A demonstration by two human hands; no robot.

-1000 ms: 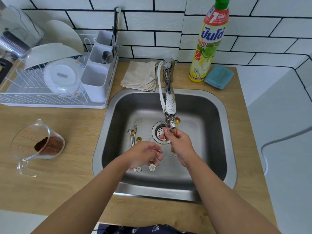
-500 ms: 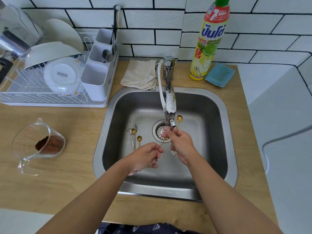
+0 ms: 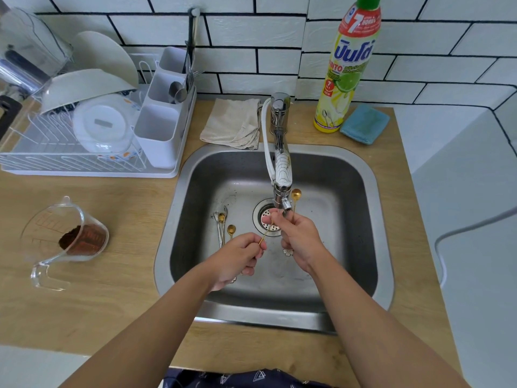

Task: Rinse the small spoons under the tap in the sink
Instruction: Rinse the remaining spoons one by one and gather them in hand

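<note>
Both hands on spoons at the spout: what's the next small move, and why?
Probably shift the gold spoon in the right hand under the tap nozzle: its bowl sits beside the nozzle, not beneath. More spoons wait on the sink floor.

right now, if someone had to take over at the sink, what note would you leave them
Left hand: pinches the handle of a gold spoon that slants up toward the tap.
Right hand: grips a second gold spoon, bowl up beside the tap's spout.
More small spoons lie on the sink floor, left of the drain.
Done: cannot tell whether any spoon is rinsed; no running water is visible.
Left: rinse the two held spoons, then those on the sink floor.
</note>
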